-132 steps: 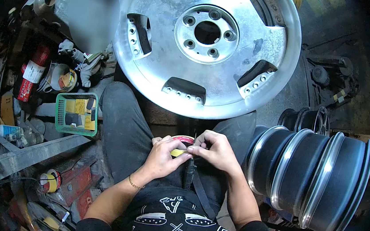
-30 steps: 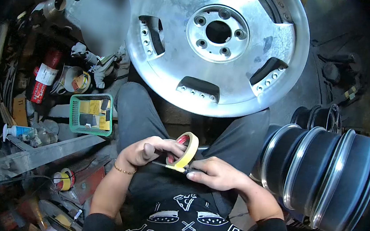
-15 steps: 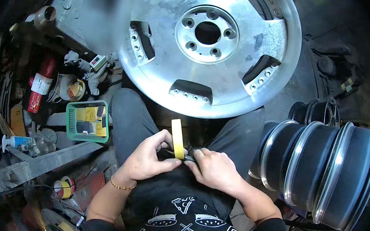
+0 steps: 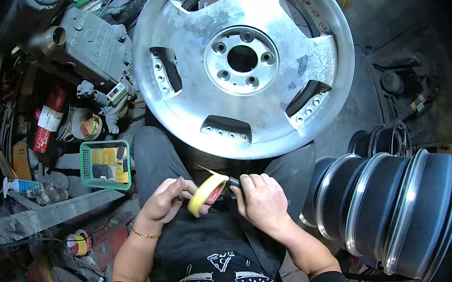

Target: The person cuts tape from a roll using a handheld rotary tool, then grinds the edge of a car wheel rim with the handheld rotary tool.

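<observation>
Tape roll (image 4: pixel 199 196) is held by left hand (image 4: pixel 163 199), clear of wheel edge (image 4: pixel 225 149). Tool (image 4: pixel 234 182) is gripped by right hand (image 4: pixel 264 200), slanted forward-left.

The left arm (image 4: pixel 132 254) comes up from the near left, and the right arm (image 4: pixel 305 252) slants in from the near right. The left hand (image 4: pixel 169 198) has its thumb up, away from the other fingers, which point to the right. The right hand (image 4: pixel 264 200) shows its back, with fingers curled in a closed grip. The hands are apart.
</observation>
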Tool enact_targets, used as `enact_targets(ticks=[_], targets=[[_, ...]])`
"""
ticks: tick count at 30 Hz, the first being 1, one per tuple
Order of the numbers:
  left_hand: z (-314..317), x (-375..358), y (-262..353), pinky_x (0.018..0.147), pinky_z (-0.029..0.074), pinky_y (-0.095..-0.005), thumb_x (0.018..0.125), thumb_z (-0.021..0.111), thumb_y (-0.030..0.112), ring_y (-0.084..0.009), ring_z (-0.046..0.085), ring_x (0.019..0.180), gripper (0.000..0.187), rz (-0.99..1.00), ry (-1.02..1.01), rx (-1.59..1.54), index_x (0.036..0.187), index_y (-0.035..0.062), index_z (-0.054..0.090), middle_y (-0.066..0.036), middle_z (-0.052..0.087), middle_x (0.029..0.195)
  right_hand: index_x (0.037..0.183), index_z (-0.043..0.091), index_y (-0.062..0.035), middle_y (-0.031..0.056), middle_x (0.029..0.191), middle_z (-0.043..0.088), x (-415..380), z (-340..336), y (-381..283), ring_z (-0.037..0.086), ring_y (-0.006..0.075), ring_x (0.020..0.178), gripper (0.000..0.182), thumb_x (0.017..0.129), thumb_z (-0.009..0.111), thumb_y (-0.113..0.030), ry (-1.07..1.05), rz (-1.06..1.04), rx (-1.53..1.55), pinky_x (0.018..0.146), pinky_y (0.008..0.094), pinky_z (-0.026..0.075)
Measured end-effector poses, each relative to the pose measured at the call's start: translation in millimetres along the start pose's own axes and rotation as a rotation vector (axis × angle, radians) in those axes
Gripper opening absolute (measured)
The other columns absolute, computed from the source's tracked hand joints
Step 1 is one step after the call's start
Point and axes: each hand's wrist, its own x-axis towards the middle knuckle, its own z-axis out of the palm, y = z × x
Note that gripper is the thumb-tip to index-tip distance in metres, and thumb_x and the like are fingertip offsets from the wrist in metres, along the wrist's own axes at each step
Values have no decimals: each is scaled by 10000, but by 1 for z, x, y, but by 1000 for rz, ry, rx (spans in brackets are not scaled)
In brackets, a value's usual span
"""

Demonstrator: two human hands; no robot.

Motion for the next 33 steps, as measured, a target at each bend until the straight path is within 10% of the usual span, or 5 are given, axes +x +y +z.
enact_targets(ticks=[7, 19, 27, 33], targets=[[31, 25, -9, 645, 481, -232, 995, 584, 305, -109, 615, 645, 350, -206, 211, 151, 919, -27, 666, -58, 652, 737, 946, 638, -16, 108, 816, 628, 4, 1, -4, 593, 266, 729, 235, 802, 703, -190, 96, -51, 13, 672, 363, 476], [63, 17, -10, 531, 464, -309, 942, 609, 165, -162, 630, 614, 181, 9, 494, 685, 937, -8, 659, -115, 676, 737, 839, 592, -30, 111, 722, 582, 2, 8, -2, 590, 273, 655, 230, 858, 674, -244, 82, -47, 158, 617, 385, 493], [60, 12, -16, 818, 406, -394, 885, 676, 188, -286, 623, 736, 117, 371, 546, 1135, 877, 72, 686, -85, 689, 779, 797, 596, 1, 205, 698, 617, -3, 8, 2, 644, 381, 675, 385, 963, 572, -345, -354, 298, 692, 588, 455, 487], [53, 7, -7, 903, 351, -406, 821, 740, 220, -244, 624, 814, 147, 431, 418, 1226, 849, 86, 688, -62, 683, 821, 793, 579, -19, -4, 608, 521, -17, 30, 14, 498, 113, 500, 531, 1017, 465, -487, -536, 352, 1326, 477, 284, 409]])
